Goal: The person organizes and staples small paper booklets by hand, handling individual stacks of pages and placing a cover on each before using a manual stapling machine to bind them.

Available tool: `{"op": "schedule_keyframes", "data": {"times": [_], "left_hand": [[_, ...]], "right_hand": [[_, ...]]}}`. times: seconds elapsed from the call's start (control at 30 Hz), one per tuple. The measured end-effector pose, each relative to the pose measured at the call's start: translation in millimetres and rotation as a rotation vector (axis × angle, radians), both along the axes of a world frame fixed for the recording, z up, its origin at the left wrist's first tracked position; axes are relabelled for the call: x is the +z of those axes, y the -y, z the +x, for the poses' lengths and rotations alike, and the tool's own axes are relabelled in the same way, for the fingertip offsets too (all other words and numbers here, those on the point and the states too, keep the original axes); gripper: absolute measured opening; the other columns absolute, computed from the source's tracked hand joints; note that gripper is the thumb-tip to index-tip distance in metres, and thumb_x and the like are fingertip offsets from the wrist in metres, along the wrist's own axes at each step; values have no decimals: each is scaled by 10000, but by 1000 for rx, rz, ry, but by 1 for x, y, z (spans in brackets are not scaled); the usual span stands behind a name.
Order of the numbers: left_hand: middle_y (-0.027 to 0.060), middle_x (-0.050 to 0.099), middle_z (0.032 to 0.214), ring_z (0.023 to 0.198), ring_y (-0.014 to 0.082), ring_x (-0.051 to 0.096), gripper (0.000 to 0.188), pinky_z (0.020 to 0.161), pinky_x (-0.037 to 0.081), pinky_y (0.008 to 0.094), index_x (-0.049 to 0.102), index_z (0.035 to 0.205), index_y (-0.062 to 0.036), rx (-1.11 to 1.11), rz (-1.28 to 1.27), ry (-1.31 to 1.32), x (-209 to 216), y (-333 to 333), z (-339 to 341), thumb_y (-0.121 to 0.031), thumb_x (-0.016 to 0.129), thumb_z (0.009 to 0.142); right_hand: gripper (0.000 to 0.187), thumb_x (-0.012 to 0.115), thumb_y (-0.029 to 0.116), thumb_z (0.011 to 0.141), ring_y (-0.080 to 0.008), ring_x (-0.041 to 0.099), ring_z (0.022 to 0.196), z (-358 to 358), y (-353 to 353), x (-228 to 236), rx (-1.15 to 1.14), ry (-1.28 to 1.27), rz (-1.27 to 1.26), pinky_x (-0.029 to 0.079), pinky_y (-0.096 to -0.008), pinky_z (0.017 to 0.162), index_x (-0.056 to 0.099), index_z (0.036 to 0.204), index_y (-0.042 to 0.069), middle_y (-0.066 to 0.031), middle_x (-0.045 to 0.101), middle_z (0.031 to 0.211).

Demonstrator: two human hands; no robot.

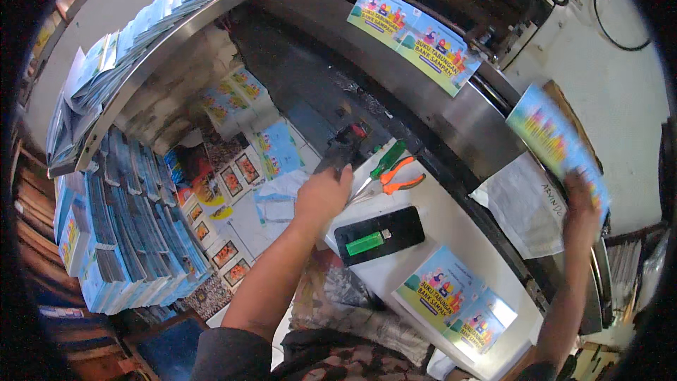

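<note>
My left hand [324, 194] is closed around a black handle [344, 147] on the dark machine bed [303, 63]. Over on the right, my right hand [582, 204] grips the near end of a printed cover sheet [550, 127], blue and yellow with small figures; the sheet is smeared by motion. A similar sheet [416, 39] lies on the metal edge of the machine. On the white ledge close to my body rests a stack of the same sheets [451, 303].
A green-handled screwdriver [384, 162], orange-handled pliers [402, 176] and a black phone [395, 229] with a green lighter [364, 243] on it lie on the ledge. White paper [522, 201] is under my right side. Stacked booklets [134, 240] stand at left, more [120, 63] on a shelf above.
</note>
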State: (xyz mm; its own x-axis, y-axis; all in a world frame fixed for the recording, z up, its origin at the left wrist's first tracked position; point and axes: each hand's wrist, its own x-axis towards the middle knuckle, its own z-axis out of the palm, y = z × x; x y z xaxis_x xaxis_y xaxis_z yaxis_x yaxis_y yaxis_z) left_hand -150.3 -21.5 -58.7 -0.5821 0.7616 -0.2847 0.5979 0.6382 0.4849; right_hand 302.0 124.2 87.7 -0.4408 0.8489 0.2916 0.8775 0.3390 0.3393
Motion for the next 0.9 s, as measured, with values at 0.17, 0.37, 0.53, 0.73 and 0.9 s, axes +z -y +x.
{"op": "schedule_keyframes", "data": {"times": [0.17, 0.37, 0.53, 0.73, 0.9], "left_hand": [[301, 669, 926, 917, 457, 651, 646, 850, 501, 529, 693, 1001, -16, -33, 44, -1, -1, 2, 0, -567, 357, 954], [290, 675, 900, 888, 450, 658, 614, 830, 515, 513, 689, 935, 11, -39, 42, -39, 3, 1, 2, -514, 370, 961], [291, 674, 890, 900, 446, 660, 612, 841, 509, 518, 694, 939, 5, -39, 85, -37, 12, 3, 6, -513, 368, 963], [294, 673, 916, 904, 437, 660, 671, 832, 512, 520, 694, 925, 7, -45, 30, -27, -2, 3, -1, -564, 342, 961], [286, 678, 925, 906, 452, 658, 631, 855, 508, 520, 684, 949, 31, -33, 11, -14, 4, 6, -1, -516, 368, 961]], "right_hand": [[311, 608, 21, 793, -365, 645, 982, -16, 82, -35, 104, -133, -183, 539, -446, 788, 646, 1099, 57, -188, 647, 1136], [501, 756, 346, 789, -362, 627, 973, -47, 223, -40, 224, -224, -731, 500, -463, 835, 627, 1144, 18, -176, 646, 1017], [773, 772, 391, 752, -388, 507, 1143, -42, 249, -62, 205, -196, -723, 452, -482, 939, 475, 1383, 59, -196, 535, 1286], [719, 790, 334, 747, -404, 521, 1145, -23, 235, -57, 208, -398, -927, 462, -470, 962, 502, 1345, 56, -213, 547, 1268], [315, 658, 194, 857, -376, 624, 939, 14, 189, -10, -182, -372, -959, 474, -478, 768, 638, 1089, -19, -216, 645, 901]]}}
